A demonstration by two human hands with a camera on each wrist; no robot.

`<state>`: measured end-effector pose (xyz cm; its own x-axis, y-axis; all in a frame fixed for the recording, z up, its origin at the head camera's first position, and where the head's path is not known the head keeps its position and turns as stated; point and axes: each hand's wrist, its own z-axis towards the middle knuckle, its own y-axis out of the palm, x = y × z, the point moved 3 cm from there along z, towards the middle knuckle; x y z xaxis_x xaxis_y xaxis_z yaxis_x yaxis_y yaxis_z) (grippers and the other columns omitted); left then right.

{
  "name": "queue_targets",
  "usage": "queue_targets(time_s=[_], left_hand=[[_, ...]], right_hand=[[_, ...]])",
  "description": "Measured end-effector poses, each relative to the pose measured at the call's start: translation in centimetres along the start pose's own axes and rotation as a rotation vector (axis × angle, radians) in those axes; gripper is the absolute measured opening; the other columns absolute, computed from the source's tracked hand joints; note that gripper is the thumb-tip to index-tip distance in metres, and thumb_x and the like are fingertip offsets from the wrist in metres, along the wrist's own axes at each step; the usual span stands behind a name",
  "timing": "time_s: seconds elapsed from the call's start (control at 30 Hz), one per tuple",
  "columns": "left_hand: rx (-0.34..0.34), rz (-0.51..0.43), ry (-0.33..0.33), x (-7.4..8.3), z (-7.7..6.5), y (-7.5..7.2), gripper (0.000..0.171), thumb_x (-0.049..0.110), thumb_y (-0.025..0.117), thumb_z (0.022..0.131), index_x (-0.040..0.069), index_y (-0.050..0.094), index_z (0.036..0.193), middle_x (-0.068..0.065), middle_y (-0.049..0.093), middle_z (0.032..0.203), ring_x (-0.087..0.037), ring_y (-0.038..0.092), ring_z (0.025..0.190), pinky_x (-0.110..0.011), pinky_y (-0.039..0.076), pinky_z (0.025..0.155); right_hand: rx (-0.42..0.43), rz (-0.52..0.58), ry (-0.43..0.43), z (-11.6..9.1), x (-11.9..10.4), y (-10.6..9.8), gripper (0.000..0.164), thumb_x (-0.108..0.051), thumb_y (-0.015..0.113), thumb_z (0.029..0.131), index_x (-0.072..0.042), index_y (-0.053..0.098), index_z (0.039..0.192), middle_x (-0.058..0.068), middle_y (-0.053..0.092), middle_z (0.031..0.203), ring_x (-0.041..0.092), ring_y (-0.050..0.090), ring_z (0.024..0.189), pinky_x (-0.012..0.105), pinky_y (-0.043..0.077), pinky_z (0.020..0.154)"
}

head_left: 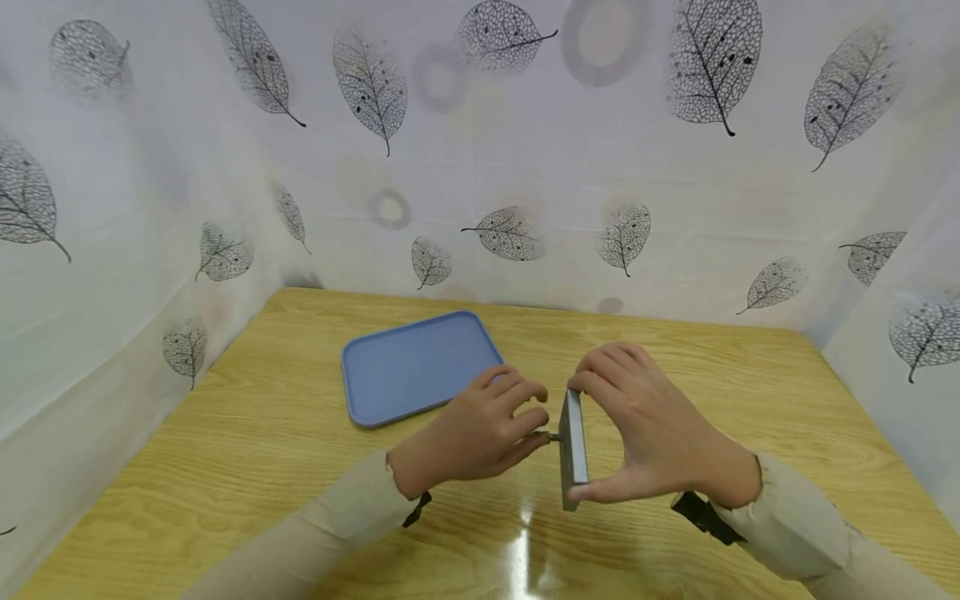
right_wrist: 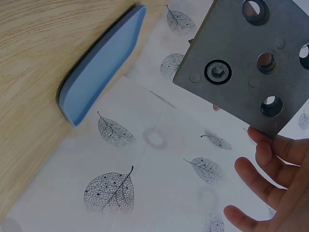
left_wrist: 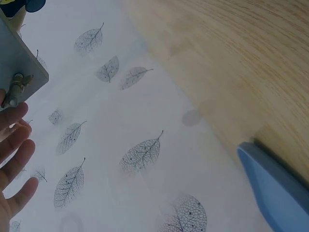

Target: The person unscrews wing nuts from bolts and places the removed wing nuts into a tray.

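Note:
My right hand (head_left: 656, 425) holds a square grey metal plate (head_left: 576, 442) upright over the table, fingers on its top edge and thumb at the bottom. Several round holes pierce the plate (right_wrist: 231, 29) in the right wrist view, and a hex-socket bolt head (right_wrist: 218, 71) sits in one of them. On the plate's other face, the bolt's shank (left_wrist: 16, 92) sticks out with a small wing-shaped piece around it. My left hand (head_left: 487, 429) pinches the shank's end between thumb and index finger, its other fingers loosely bent. The fingertips partly hide that end.
Behind my left hand, a blue tray (head_left: 420, 367) lies on the wood-grain table (head_left: 262, 475). White sheets (head_left: 480, 167) printed with leaves hang along the back and both sides. A dark strap (head_left: 705, 517) shows at my right wrist.

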<state>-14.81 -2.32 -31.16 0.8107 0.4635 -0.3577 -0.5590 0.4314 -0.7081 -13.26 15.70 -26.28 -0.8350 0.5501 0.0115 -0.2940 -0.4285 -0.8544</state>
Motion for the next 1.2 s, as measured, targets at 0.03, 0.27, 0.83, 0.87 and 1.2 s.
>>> queue_targets(time_s=[0.03,0.27,0.83,0.87,1.2], left_hand=[[0.011,0.008,-0.006,-0.05,0.02,-0.05,0.018,0.038,0.064,0.087,0.020,0.065,0.087,0.001,0.063,0.102,-0.015,0.060,0.090,-0.033,0.048,0.092],[0.073,0.021,-0.041,-0.26,0.13,-0.31,0.014,0.028,0.071,0.082,0.017,0.064,0.087,0.000,0.062,0.100,-0.015,0.059,0.087,-0.033,0.049,0.091],[-0.065,-0.095,0.041,0.12,-0.26,0.04,0.028,0.048,0.064,0.084,0.020,0.063,0.089,0.001,0.060,0.104,-0.015,0.057,0.094,-0.031,0.044,0.092],[-0.072,-0.093,0.038,0.14,-0.27,0.11,0.027,0.046,0.064,0.085,0.020,0.062,0.089,0.001,0.060,0.105,-0.014,0.057,0.094,-0.031,0.044,0.093],[-0.002,-0.014,-0.013,-0.15,0.09,-0.26,0.016,0.035,0.067,0.086,0.019,0.063,0.087,0.001,0.062,0.102,-0.014,0.058,0.090,-0.034,0.048,0.092]], right_hand=[[-0.001,-0.001,0.000,0.02,-0.01,-0.02,0.079,-0.080,0.063,0.059,-0.012,0.059,0.100,0.001,0.054,0.099,0.019,0.048,0.097,0.043,0.035,0.093],[-0.003,-0.003,-0.001,0.13,-0.11,-0.12,0.080,-0.081,0.061,0.060,-0.012,0.058,0.100,0.001,0.054,0.099,0.019,0.047,0.097,0.043,0.036,0.093],[-0.001,-0.004,-0.007,0.15,-0.29,-0.19,0.079,-0.079,0.065,0.057,-0.013,0.058,0.100,0.000,0.053,0.098,0.018,0.047,0.096,0.044,0.036,0.092],[0.000,-0.005,-0.007,0.13,-0.27,-0.17,0.079,-0.079,0.065,0.057,-0.013,0.058,0.099,0.000,0.053,0.097,0.018,0.047,0.096,0.044,0.036,0.092],[0.002,-0.009,-0.006,0.07,-0.20,-0.19,0.080,-0.079,0.065,0.057,-0.012,0.059,0.100,0.001,0.053,0.099,0.019,0.047,0.097,0.044,0.036,0.093]])
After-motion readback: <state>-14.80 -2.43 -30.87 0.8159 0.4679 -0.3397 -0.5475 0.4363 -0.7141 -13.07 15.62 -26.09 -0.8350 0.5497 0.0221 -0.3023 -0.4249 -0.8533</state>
